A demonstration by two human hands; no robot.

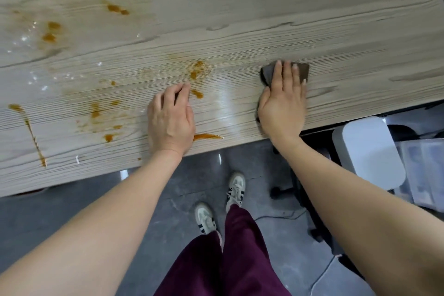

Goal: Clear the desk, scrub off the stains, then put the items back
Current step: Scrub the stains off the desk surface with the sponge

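A pale wood-grain desk [240,19] fills the upper view. Orange-brown stains [197,72] are spattered over its left and middle, with a long streak [31,132] at the far left and a smear [206,136] near the front edge. My right hand [283,103] lies flat with straight fingers on a dark brown-grey cloth [300,71] and presses it to the desk at the right. My left hand [170,120] rests on the desk near the front edge, fingers curled under, holding nothing that I can see. A wet sheen [225,101] lies between the hands.
Wet droplets [36,77] glisten at the desk's left. Below the desk's front edge is a grey floor with my shoes [235,187]. A white rounded bin [370,151], clear plastic boxes [422,170] and a chair base with castors [276,191] stand at the right.
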